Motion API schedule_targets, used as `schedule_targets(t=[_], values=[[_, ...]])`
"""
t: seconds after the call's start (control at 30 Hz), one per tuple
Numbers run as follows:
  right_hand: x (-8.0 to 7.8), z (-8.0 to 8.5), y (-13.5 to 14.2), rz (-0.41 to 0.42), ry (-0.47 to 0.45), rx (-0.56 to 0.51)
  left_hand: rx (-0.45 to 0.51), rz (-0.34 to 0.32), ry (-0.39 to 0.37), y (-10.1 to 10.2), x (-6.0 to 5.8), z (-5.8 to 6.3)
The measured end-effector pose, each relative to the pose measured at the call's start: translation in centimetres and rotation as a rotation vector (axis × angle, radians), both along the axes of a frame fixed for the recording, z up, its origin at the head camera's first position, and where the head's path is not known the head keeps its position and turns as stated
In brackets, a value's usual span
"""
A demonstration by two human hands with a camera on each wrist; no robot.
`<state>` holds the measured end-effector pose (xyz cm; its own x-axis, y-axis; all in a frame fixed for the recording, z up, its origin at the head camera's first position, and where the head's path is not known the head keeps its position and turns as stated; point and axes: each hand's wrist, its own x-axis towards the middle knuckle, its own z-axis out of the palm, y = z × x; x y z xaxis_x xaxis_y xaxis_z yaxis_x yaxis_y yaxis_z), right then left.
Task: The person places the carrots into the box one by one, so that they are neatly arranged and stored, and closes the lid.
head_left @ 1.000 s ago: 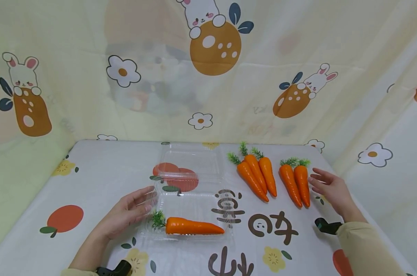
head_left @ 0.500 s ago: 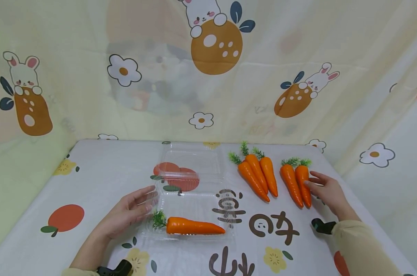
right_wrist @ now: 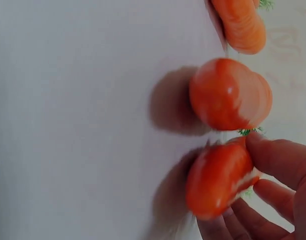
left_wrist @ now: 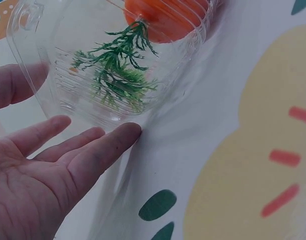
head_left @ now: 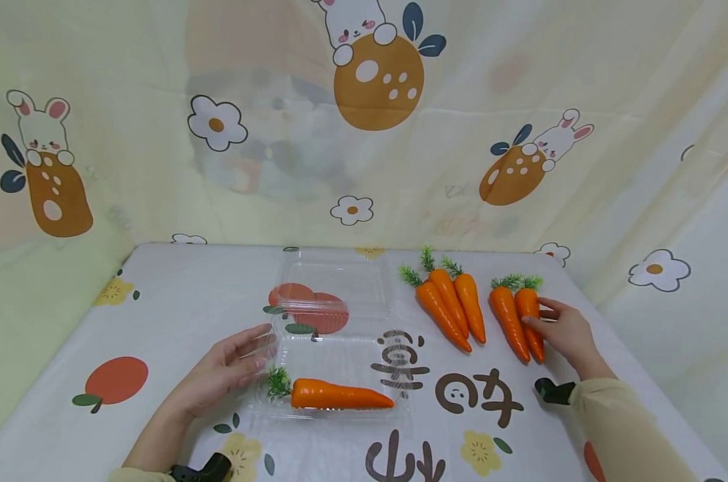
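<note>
My right hand [head_left: 568,338] holds the rightmost glossy orange carrot [head_left: 528,309], thumb on one side and fingers on the other; in the right wrist view that carrot [right_wrist: 217,182] lies between them. Another carrot [head_left: 506,318] lies close beside it. At the left side of a clear plastic clamshell box [head_left: 339,355] rests my left hand [head_left: 219,371], its fingers loosely extended along the wall. One carrot [head_left: 339,395] lies crosswise in the front of the box, its green leaves towards my left hand. In the left wrist view the fingertips [left_wrist: 128,131] meet the ribbed plastic.
Three more carrots [head_left: 445,304] lie in a group at the back of the table, between the box and my right hand. The clear lid [head_left: 333,278] is folded back behind the box. A patterned cloth [head_left: 159,301] covers the table, and a printed curtain [head_left: 279,167] hangs behind.
My right hand has moved left from beside the rightmost carrot, and its thumb and fingers have taken hold of it. The left hand and the box have stayed in place.
</note>
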<state>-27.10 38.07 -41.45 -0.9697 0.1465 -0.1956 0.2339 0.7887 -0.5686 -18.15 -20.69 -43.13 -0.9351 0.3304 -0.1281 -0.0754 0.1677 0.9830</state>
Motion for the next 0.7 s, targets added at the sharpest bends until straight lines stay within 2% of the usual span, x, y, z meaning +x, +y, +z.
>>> schedule_targets(t=[0.4, 0.7], values=[[-0.22, 0.07, -0.68, -0.098, -0.014, -0.002, -0.005, -0.008, 0.008, 0.04, -0.03, 0.08], [-0.02, 0.34, -0.30, -0.110, -0.030, -0.019, -0.012, -0.002, 0.000, 0.02, -0.05, 0.13]])
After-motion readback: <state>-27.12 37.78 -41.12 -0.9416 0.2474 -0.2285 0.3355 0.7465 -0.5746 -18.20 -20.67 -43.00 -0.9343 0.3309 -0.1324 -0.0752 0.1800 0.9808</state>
